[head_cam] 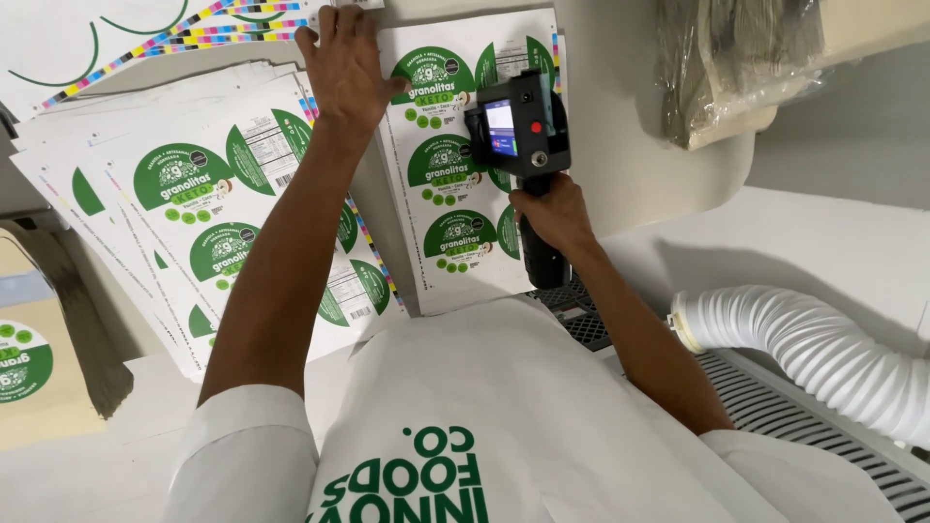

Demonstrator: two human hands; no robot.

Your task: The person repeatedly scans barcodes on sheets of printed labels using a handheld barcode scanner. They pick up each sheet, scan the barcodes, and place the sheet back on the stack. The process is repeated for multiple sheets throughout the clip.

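My left hand (347,60) lies flat, fingers spread, on the top left corner of a white sheet of green round labels (441,145) that lies on the pale table (630,165). My right hand (552,215) grips the black handle of a handheld printer gun (521,124). The gun's head, with a small lit screen and a red button, rests on the right side of that sheet.
A fanned stack of the same label sheets (194,194) lies to the left. A brown box (39,358) with a green label sits at the far left. A plastic-wrapped bundle (736,58) is at the top right, and a white ribbed hose (823,349) runs at the right.
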